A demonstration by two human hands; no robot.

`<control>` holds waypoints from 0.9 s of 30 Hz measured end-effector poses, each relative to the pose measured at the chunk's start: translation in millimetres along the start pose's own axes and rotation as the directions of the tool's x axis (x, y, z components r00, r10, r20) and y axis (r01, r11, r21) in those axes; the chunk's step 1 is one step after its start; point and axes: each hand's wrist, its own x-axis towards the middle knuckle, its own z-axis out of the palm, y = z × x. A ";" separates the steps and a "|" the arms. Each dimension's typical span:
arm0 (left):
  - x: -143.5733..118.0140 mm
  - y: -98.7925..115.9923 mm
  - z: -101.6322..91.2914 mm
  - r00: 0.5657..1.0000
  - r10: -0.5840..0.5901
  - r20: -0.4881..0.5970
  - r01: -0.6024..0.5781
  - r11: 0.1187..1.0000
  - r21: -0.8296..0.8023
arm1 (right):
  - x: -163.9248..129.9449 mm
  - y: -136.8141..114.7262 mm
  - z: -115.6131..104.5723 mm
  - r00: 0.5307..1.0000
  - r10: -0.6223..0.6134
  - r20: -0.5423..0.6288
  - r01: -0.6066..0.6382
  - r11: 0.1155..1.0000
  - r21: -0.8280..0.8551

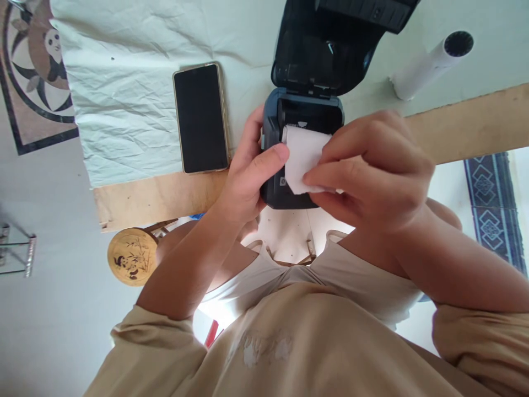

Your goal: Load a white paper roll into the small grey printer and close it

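Black box (278, 188) is held by left hand (247, 179) at near edge of worktop (157, 194), lid (326, 58) up, long axis pointing away from body. Between hands, white paper (305, 153) is pinched over box by right hand (378, 171).

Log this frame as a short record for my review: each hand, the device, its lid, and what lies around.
Left hand: grips the left side of the dark device; thumb at the white paper's edge
Right hand: pinches the white paper between thumb and fingers
Device lid: swung open, away from the person
White paper: over the device's open compartment; whether it is a roll cannot be told
Left of device: phone, screen dark
Right of device: white cylinder with a dark end
Under phone: pale green cloth
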 end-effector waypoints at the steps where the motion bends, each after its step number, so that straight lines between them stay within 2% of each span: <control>1: 0.4 -0.3 -0.4 1.000 0.011 0.009 -0.011 1.000 0.018 | -1.2 -1.7 1.0 1.000 -0.013 0.002 0.013 1.000 0.012; 6: 3.2 -5.9 -5.6 0.999 0.054 0.006 -0.054 0.989 0.140 | -2.9 -3.7 -0.8 0.993 -0.044 0.109 0.036 0.997 0.075; 8: 5.0 -9.1 -9.7 0.995 0.093 0.022 -0.096 0.981 0.168 | -2.5 -1.4 -3.6 0.992 -0.038 0.117 0.025 0.994 0.111; 10: 6.6 -11.2 -13.9 0.991 0.117 0.064 -0.127 0.974 0.186 | -2.4 1.4 -5.5 0.996 -0.002 0.091 -0.006 0.996 0.085; 13: 6.6 -10.2 -15.4 0.991 0.094 0.097 -0.113 0.972 0.207 | -3.1 4.1 -5.2 0.992 0.090 0.093 -0.089 0.996 -0.014; 19: -0.1 -2.3 -1.1 0.997 0.038 -0.067 -0.025 0.981 0.190 | -3.6 -0.3 -0.4 0.984 0.132 0.121 -0.134 0.991 0.015; 22: -1.5 -1.6 1.7 0.995 0.012 -0.097 0.009 0.977 0.212 | -4.0 -0.5 -1.3 0.977 0.170 0.126 -0.174 0.984 0.021; 24: -1.5 -1.7 -0.1 0.997 0.006 -0.082 0.012 0.975 0.221 | -5.2 3.8 -3.6 0.981 0.173 0.085 -0.180 0.981 0.071; 27: -0.3 -2.3 -6.9 1.000 0.008 -0.030 -0.001 0.976 0.216 | -8.1 17.7 -7.5 0.978 0.181 -0.104 -0.162 0.971 0.174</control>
